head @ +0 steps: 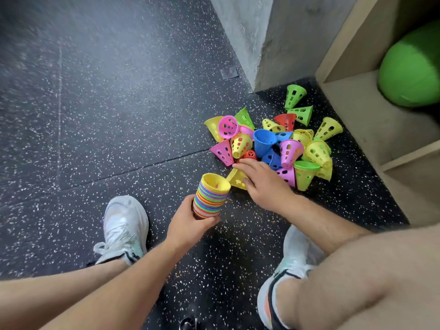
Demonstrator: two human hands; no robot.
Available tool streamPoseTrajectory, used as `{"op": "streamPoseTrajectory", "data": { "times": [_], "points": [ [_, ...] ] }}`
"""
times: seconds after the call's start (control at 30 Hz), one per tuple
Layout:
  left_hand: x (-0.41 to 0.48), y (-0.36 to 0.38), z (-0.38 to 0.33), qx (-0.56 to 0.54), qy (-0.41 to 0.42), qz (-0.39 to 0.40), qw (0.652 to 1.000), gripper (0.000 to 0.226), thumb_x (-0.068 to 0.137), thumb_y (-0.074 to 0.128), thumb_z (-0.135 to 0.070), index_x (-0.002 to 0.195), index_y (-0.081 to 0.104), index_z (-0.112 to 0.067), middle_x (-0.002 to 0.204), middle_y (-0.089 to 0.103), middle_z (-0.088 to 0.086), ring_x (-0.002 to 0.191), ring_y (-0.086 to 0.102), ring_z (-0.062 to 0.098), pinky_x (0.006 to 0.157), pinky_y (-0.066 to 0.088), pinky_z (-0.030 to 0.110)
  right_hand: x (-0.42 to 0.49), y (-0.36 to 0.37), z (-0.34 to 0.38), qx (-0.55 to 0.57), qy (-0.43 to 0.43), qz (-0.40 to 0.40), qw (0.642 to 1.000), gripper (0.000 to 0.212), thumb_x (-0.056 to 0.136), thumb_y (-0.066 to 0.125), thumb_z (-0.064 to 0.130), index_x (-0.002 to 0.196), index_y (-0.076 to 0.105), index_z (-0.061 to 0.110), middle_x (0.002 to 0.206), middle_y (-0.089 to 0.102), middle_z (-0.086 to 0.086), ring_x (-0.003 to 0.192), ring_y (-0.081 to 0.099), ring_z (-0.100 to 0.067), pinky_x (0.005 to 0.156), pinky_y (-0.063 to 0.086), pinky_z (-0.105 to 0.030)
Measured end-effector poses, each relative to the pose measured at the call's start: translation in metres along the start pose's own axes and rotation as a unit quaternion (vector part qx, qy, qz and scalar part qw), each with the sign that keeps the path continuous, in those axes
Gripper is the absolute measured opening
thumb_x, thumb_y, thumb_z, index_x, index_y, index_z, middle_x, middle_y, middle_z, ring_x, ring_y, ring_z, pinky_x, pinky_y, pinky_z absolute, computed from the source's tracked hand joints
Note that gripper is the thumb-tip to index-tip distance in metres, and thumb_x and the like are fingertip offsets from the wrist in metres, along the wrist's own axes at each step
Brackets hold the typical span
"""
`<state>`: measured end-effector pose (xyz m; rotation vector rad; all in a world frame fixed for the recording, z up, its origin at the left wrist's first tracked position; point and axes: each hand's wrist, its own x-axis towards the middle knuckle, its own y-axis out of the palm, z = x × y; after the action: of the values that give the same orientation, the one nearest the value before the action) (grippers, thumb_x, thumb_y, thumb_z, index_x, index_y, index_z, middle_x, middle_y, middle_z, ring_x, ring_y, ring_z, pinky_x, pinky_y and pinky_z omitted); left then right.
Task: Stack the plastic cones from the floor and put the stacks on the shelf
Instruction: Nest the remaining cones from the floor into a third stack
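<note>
Dark speckled rubber floor [119, 115], grey concrete wall [273, 44] corner at upper centre, pale wooden shelf [357, 110] along the right edge with a big green ball [412, 65] in its upper bay. White trainers [123, 227] at lower left and lower right; the person is crouching.

Loose pile of perforated plastic cones [285, 144] lies on the floor at centre right, just beside the shelf base. Left hand [188, 225] grips the nested stack of multicoloured plastic cones [210, 198] low on its side, tilted with the open end up, a yellow one outermost. Right hand [264, 182] is over the pile's near edge, fingers [242, 164] spread and fairly straight, thumb against a yellow perforated cone [234, 179] lying on its side; not yet closed on it.

Step in hand looks like picking the next cone. To do it well: pinch that yellow cone by the rim, turn it narrow end first to match the stack, drop it straight into the open mouth and seat it fully. Hold the stack steady and keep its mouth facing the right hand. Take from the near edge to avoid scattering the rest.

Cones: thin moulded plastic, tapered, round holes in the walls, flared rims; yellow, pink, blue, green, red. Most lie tipped over, several overlapping, some already nested in pairs. Plenty left, so roughly mid-task; no stack is visible on the shelf.
</note>
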<state>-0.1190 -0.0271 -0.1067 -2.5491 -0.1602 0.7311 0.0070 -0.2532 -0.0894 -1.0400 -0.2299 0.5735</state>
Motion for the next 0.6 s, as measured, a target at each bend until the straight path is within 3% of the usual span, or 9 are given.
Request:
{"op": "streamPoseTrajectory", "data": {
  "times": [0.1, 0.2, 0.47, 0.6],
  "points": [
    [0.004, -0.009, 0.001, 0.008, -0.012, -0.006, 1.000, 0.069, 0.058, 0.086, -0.054, 0.120, 0.059, -0.037, 0.103, 0.073, -0.016, 0.093, 0.070, 0.002, 0.092, 0.057, 0.043, 0.021, 0.008, -0.006, -0.094, -0.020, 0.062, 0.994, 0.048, 0.102, 0.050, 0.025, 0.149, 0.041, 0.030, 0.154, 0.034, 0.001, 0.132, 0.038, -0.027, 0.102, 0.045, -0.047],
    [0.010, -0.010, 0.005, 0.008, -0.022, -0.010, 1.000, 0.066, 0.059, 0.086, -0.053, 0.117, 0.059, -0.038, 0.102, 0.073, -0.016, 0.093, 0.070, 0.003, 0.091, 0.057, 0.043, 0.027, 0.013, -0.017, -0.137, -0.035, 0.088, 0.986, 0.043, 0.101, 0.053, 0.027, 0.143, 0.048, 0.027, 0.149, 0.039, -0.004, 0.127, 0.041, -0.029, 0.098, 0.047, -0.049],
    [0.023, 0.004, -0.001, 0.009, -0.030, 0.009, 0.999, 0.059, 0.065, 0.090, -0.043, 0.115, 0.060, -0.038, 0.102, 0.073, -0.017, 0.093, 0.069, 0.003, 0.093, 0.056, 0.042, 0.022, 0.021, -0.033, -0.091, -0.076, -0.004, 0.993, 0.014, 0.094, 0.065, 0.020, 0.107, 0.059, 0.017, 0.107, 0.053, -0.007, 0.096, 0.049, -0.030, 0.068, 0.051, -0.047],
    [0.028, 0.013, -0.010, 0.013, -0.023, 0.017, 0.999, 0.062, 0.057, 0.082, -0.056, 0.113, 0.058, -0.046, 0.103, 0.072, -0.021, 0.094, 0.068, 0.000, 0.092, 0.057, 0.041, 0.011, -0.003, -0.039, -0.017, -0.045, -0.083, 0.995, 0.011, 0.097, 0.061, 0.021, 0.105, 0.063, 0.014, 0.102, 0.058, -0.004, 0.094, 0.051, -0.028, 0.071, 0.050, -0.047]
  ]
}}
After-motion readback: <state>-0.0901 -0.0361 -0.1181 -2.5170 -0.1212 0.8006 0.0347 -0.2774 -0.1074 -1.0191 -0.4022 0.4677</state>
